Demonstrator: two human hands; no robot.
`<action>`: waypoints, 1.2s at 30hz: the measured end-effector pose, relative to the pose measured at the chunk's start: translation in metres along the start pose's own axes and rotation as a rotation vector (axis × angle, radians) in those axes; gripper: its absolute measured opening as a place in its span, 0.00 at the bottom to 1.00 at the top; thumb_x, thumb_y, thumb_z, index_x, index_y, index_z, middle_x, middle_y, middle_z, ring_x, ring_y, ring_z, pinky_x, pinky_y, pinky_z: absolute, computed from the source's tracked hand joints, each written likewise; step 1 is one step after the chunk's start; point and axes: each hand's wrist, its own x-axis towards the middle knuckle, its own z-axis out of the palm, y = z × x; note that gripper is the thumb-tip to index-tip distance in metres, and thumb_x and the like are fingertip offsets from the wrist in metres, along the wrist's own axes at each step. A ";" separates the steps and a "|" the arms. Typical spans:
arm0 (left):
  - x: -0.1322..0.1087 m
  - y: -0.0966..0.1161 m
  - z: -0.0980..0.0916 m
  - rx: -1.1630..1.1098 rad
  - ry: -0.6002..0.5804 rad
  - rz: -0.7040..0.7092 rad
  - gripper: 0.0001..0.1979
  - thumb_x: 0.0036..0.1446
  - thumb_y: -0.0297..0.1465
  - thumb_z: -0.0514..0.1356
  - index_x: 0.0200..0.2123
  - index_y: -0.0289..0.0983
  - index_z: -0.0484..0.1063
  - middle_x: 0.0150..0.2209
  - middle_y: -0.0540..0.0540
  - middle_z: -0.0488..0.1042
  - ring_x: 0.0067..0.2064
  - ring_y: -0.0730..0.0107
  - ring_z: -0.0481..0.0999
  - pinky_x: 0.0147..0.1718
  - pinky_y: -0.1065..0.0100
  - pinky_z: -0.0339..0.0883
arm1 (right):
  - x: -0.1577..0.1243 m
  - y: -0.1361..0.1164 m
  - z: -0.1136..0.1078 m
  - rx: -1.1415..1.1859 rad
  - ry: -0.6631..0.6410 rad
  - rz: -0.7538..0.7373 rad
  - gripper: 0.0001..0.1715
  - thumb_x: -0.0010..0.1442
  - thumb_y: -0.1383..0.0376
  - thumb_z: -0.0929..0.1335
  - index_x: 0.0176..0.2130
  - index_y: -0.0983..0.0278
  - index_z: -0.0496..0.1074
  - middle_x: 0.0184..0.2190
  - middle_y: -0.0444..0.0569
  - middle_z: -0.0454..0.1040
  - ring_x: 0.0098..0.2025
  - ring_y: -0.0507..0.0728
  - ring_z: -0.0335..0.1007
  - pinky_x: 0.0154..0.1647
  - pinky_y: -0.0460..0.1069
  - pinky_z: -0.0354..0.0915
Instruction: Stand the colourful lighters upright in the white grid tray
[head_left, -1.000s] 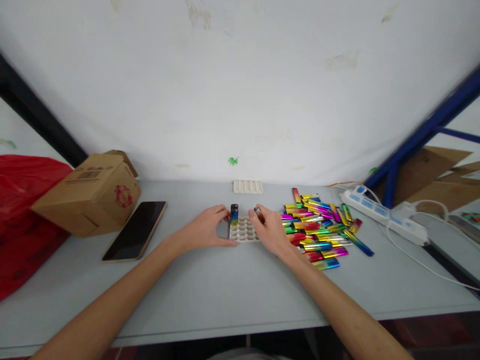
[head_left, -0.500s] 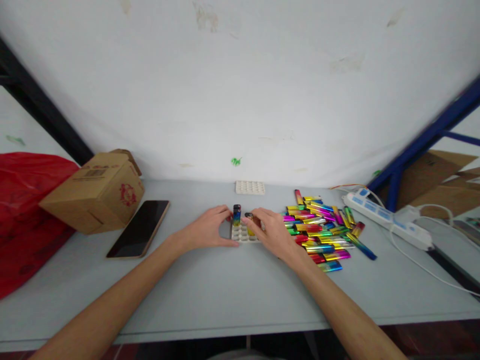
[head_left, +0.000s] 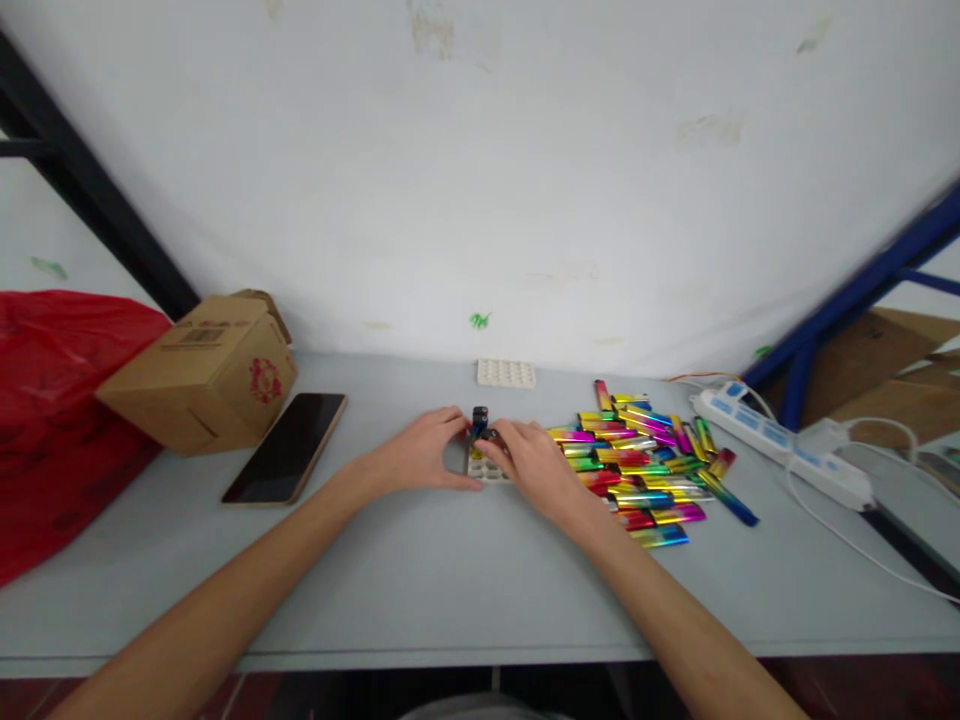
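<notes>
A small white tray [head_left: 491, 470] with rows of pockets lies on the table between my hands. My left hand [head_left: 427, 450] curves around its left side, thumb at the front corner and fingers at the back, gripping it. A lighter [head_left: 480, 414] with a black top stands upright in the tray beside my left fingertips. My right hand [head_left: 536, 465] pinches another lighter [head_left: 491, 434] over the tray, close to the standing one. Its body is mostly hidden by my fingers. A pile of shiny multicoloured lighters [head_left: 637, 460] lies just right of my right hand.
A second white tray [head_left: 506, 373] rests by the wall. On the left are a phone [head_left: 285, 448], a cardboard box [head_left: 202, 375] and a red bag [head_left: 67, 430]. A white power strip [head_left: 784, 445] with cables lies at the right.
My right hand has moved slightly left with its lighter, closer to the standing lighter. My left hand stays around the tray. The view has shifted slightly.
</notes>
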 end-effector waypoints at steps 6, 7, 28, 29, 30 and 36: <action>0.000 -0.002 0.001 0.013 0.007 -0.016 0.32 0.57 0.60 0.77 0.49 0.42 0.79 0.52 0.40 0.81 0.54 0.44 0.83 0.60 0.50 0.77 | 0.003 0.000 -0.010 -0.098 0.009 -0.037 0.20 0.86 0.51 0.68 0.51 0.61 0.81 0.43 0.55 0.87 0.45 0.61 0.84 0.51 0.54 0.65; 0.000 -0.002 0.001 0.015 0.010 -0.019 0.33 0.57 0.61 0.77 0.50 0.42 0.79 0.51 0.40 0.81 0.54 0.44 0.83 0.59 0.50 0.77 | 0.000 0.008 -0.016 -0.079 0.007 -0.046 0.19 0.87 0.52 0.67 0.51 0.61 0.81 0.43 0.54 0.87 0.46 0.61 0.84 0.51 0.54 0.66; 0.000 -0.002 0.000 0.041 0.000 -0.052 0.36 0.54 0.65 0.76 0.50 0.41 0.79 0.51 0.40 0.81 0.53 0.42 0.84 0.60 0.49 0.78 | -0.028 0.097 -0.069 0.116 0.001 0.135 0.10 0.82 0.58 0.69 0.53 0.58 0.80 0.41 0.50 0.89 0.43 0.62 0.86 0.49 0.54 0.73; 0.000 -0.002 0.000 0.041 -0.002 -0.053 0.36 0.54 0.64 0.77 0.49 0.41 0.80 0.51 0.40 0.81 0.53 0.43 0.84 0.59 0.50 0.78 | -0.028 0.094 -0.069 0.140 0.044 0.157 0.13 0.84 0.56 0.66 0.57 0.58 0.79 0.38 0.48 0.88 0.40 0.62 0.85 0.47 0.54 0.72; 0.000 -0.001 0.000 0.041 -0.002 -0.052 0.36 0.54 0.64 0.77 0.49 0.41 0.80 0.51 0.40 0.81 0.53 0.43 0.84 0.59 0.50 0.78 | -0.027 0.090 -0.070 0.161 0.092 0.175 0.17 0.85 0.55 0.64 0.59 0.57 0.79 0.35 0.46 0.86 0.36 0.61 0.83 0.45 0.53 0.71; -0.001 -0.001 -0.001 0.038 0.007 -0.030 0.36 0.56 0.64 0.76 0.51 0.42 0.80 0.51 0.41 0.82 0.53 0.44 0.84 0.59 0.52 0.78 | -0.016 0.070 -0.054 0.389 0.319 0.268 0.33 0.74 0.36 0.71 0.49 0.61 0.86 0.26 0.44 0.76 0.27 0.57 0.67 0.34 0.51 0.61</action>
